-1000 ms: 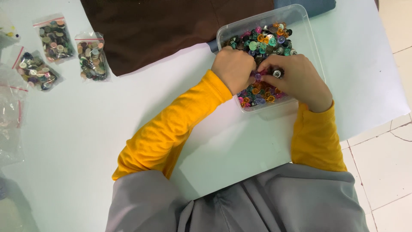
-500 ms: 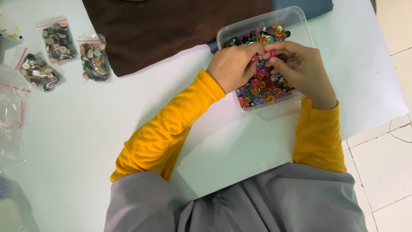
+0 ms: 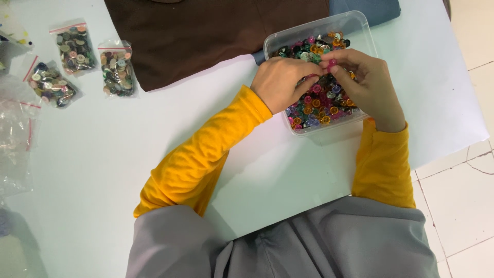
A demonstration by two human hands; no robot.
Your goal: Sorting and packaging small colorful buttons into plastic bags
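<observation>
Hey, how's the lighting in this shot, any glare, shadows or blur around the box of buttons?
Head view: soft, even light on the white table; faint shadows under the yellow sleeves; mild sheen on the clear plastic box rim; both hands, left and right, reasonably sharp; the single buttons too small to resolve.

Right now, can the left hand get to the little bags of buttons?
Probably yes. The left hand is over the clear box, and only bare white table lies between it and the nearest bag of buttons.
</observation>
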